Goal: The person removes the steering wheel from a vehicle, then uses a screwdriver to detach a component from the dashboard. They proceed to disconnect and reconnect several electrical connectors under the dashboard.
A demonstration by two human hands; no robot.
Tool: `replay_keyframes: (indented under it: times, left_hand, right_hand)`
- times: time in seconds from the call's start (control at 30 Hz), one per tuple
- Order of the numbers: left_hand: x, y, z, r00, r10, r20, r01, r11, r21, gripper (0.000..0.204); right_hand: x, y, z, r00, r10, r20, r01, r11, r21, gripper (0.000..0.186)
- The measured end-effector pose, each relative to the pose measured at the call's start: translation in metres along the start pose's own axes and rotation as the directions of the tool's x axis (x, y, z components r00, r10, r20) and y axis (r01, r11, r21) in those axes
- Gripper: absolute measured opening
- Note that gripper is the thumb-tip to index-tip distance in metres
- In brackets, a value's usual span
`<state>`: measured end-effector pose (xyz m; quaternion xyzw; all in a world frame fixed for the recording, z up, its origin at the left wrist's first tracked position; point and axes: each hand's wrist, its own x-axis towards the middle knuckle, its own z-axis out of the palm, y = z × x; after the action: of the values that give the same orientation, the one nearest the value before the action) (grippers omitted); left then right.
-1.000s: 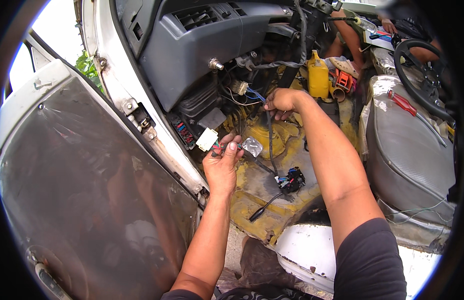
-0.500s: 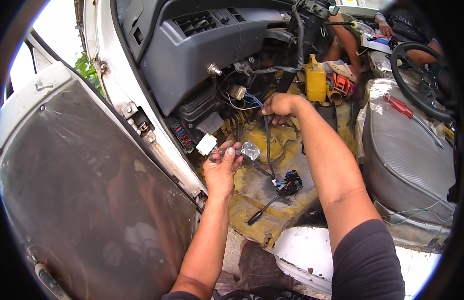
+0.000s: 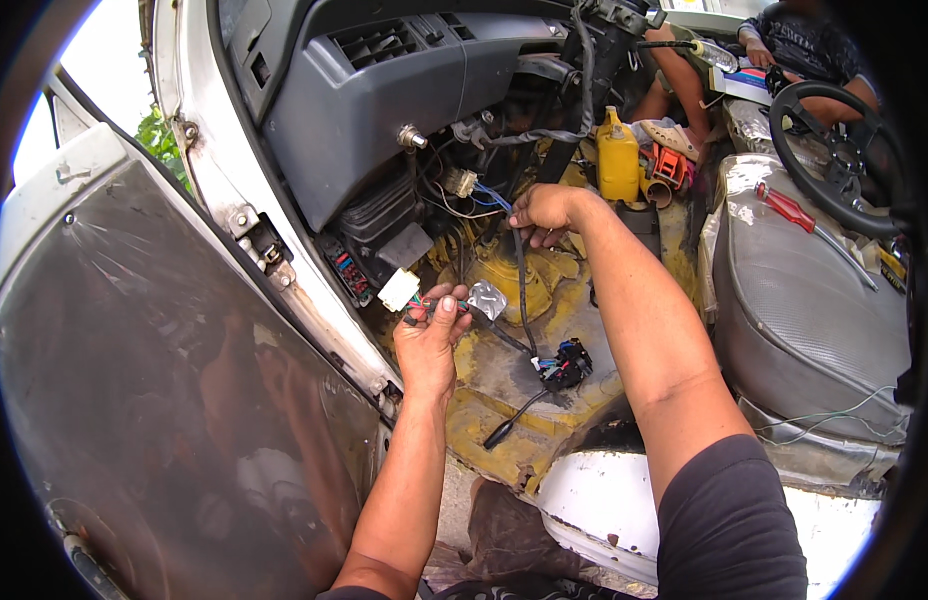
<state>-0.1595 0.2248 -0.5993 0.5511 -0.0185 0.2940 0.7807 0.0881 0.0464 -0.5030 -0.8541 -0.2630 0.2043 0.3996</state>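
My left hand (image 3: 430, 338) is closed around a bundle of coloured wires, with a white plug connector (image 3: 399, 290) sticking out past the fingers. Beside those fingers, silver tape (image 3: 487, 299) is wrapped on the same harness. My right hand (image 3: 546, 212) pinches a black-sheathed wire harness (image 3: 522, 285) at its upper end, where blue wires (image 3: 494, 196) lead to a pale connector (image 3: 460, 182) under the dashboard. Both harness branches run down to a black steering-column switch (image 3: 566, 366) lying on the floor, its stalk lever (image 3: 500, 433) pointing towards me.
A grey dashboard (image 3: 384, 110) hangs above, and an open door (image 3: 174, 380) stands at left. Behind my right hand is a yellow jug (image 3: 617, 155). On the grey seat (image 3: 804, 300) lie a red-handled screwdriver (image 3: 787, 208) and a steering wheel (image 3: 834, 150). Another person (image 3: 809, 45) sits at the far right.
The whole view has shifted a little, so things appear slightly further left. Both hands keep their holds, and the harness and switch lie much as before.
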Motion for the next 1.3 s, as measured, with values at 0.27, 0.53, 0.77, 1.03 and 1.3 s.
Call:
replay_keyframes:
  times: [0.27, 0.53, 0.77, 1.03, 1.3]
  left_hand:
    - [-0.003, -0.006, -0.001, 0.996, -0.037, 0.084, 0.033, 0.999, 0.044, 0.037]
    - [-0.016, -0.031, 0.004, 0.948, -0.002, 0.319, -0.075, 0.97, 0.229, 0.028]
    - [-0.044, -0.056, 0.014, 0.805, 0.017, 0.593, -0.435, 0.698, 0.569, 0.03]
    - [-0.064, -0.076, 0.013, 0.826, 0.076, 0.559, -0.454, 0.677, 0.579, 0.033]
    - [-0.029, -0.051, 0.007, 0.995, 0.048, 0.086, -0.057, 0.993, 0.105, 0.029]
  right_hand:
    - [-0.009, -0.005, 0.001, 1.0, -0.002, -0.007, 0.002, 1.0, 0.018, 0.029]
    - [0.0, -0.005, 0.005, 0.981, -0.125, -0.147, 0.135, 0.989, 0.062, 0.024]
    - [0.007, 0.001, 0.001, 0.979, -0.199, -0.036, 0.202, 0.97, 0.139, 0.02]
    - [-0.001, -0.003, -0.001, 0.983, -0.185, 0.009, 0.183, 0.976, 0.12, 0.026]
    - [-0.001, -0.002, 0.0, 0.988, -0.156, -0.014, 0.157, 0.981, 0.112, 0.02]
